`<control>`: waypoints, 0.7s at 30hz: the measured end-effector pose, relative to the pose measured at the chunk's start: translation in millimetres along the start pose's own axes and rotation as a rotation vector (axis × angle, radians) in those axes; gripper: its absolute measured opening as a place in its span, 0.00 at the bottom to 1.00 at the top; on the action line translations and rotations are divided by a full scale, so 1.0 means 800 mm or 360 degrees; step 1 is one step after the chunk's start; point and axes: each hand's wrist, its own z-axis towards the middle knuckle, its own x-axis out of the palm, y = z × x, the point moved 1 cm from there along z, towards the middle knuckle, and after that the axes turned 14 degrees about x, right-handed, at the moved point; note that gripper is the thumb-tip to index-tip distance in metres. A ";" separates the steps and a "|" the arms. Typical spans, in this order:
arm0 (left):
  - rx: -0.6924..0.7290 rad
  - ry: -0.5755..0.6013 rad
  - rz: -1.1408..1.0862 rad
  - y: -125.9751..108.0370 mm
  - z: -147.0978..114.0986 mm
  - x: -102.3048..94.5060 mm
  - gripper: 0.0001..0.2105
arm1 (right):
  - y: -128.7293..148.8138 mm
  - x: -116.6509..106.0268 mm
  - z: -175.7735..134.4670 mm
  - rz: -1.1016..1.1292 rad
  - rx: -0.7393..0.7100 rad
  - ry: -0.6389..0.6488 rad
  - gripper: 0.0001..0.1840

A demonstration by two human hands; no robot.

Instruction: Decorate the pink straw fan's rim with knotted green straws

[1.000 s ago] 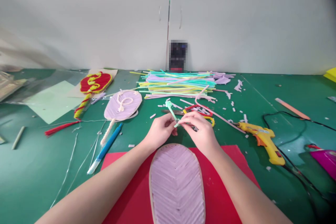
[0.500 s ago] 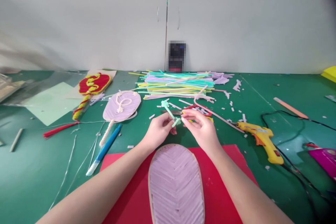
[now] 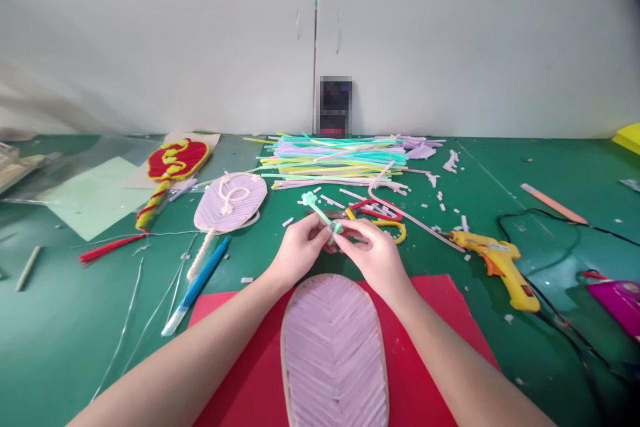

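Between my two hands is a mint-green pipe cleaner [image 3: 323, 207], with a small flower-like curl at its far end and a bent clump at the near end. My left hand [image 3: 301, 250] is closed in a pinch on its stem. The fingertips of my right hand [image 3: 376, 250] are pressed on the near clump. Below my hands lies an oval fan-shaped panel [image 3: 335, 347] covered in lilac strips in a herringbone pattern, on a red sheet [image 3: 425, 347]. Scissors [image 3: 403, 232] with red and yellow handles lie just behind my right hand, their blades partly hidden.
A pile of pastel pipe cleaners [image 3: 335, 163] lies at the back. On the left are a lilac fan [image 3: 235, 207], a red fan [image 3: 177, 160] with a tassel [image 3: 113, 248], and a blue pen [image 3: 200, 283]. A yellow glue gun [image 3: 500, 267] with a black cord lies right.
My right hand has moved left and closed its fingers on the near end of the green pipe cleaner. More of the scissors' handles shows now. The view has shifted slightly.
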 end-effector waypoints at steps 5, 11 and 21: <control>0.0019 0.0004 0.0056 -0.001 0.000 -0.001 0.09 | 0.000 -0.001 0.000 -0.0094 -0.0079 -0.0016 0.14; 0.0038 0.0027 0.0136 0.000 -0.001 -0.001 0.09 | -0.004 0.000 0.002 0.0077 0.0103 0.0002 0.15; 0.0214 -0.0015 0.0430 -0.004 0.000 -0.003 0.09 | -0.003 0.006 0.003 0.0412 0.0443 0.0074 0.21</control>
